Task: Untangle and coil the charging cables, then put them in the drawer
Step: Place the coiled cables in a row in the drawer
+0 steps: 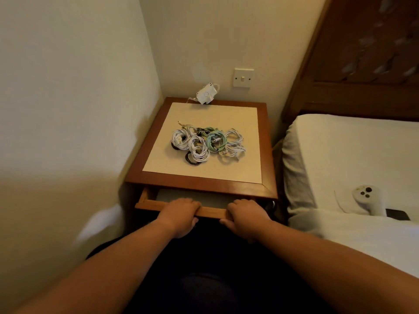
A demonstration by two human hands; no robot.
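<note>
The left hand (pixel 180 215) and the right hand (pixel 247 217) both hold the front edge of the light wooden drawer (pixel 212 213). Their fingers (pixel 188 203) curl over its top. The drawer is open only a little. The white and green charging cables (pixel 207 142) lie in coils, heaped together on the brown wooden counter (pixel 197 185) with its pale top. I think the coiling looks done. Next, the drawer needs to open wider so the coils can go in.

left grip (pixel 181 214), right grip (pixel 247 214) hold drawer (pixel 213 212) (part-open) | coiled cables (pixel 206 142) on nightstand (pixel 199 185)
</note>
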